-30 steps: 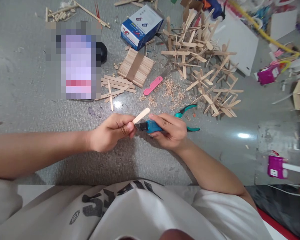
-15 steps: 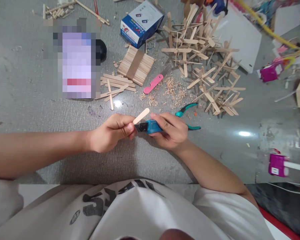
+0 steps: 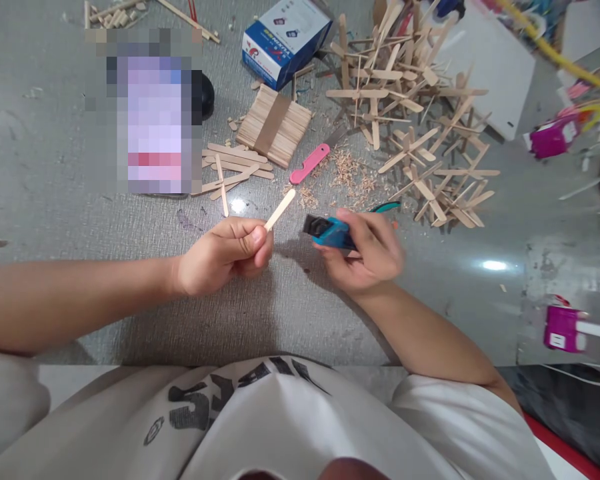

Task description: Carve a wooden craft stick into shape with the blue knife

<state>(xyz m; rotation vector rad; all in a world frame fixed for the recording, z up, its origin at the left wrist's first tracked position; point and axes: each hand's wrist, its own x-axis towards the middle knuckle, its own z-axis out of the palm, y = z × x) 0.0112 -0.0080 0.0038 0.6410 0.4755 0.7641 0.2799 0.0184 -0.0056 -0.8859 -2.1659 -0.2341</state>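
My left hand pinches a wooden craft stick, whose rounded end points up and to the right. The stick's lower end is hidden in the fingers. In my right hand is a blue utility knife, its black tip pointing left, apart from the stick. Beyond the hands lies a pink folding knife with wood shavings around it. One teal handle of a cutting tool shows behind my right hand.
A banded bundle of craft sticks lies beside loose sticks. A blue-white box stands behind. Crossed-stick pieces pile up at the back right. A blurred-out object is at left; purple items lie at right.
My right hand has drawn the utility knife away from the stick, to the right and slightly up. The left hand still holds the stick, now tilted more steeply.
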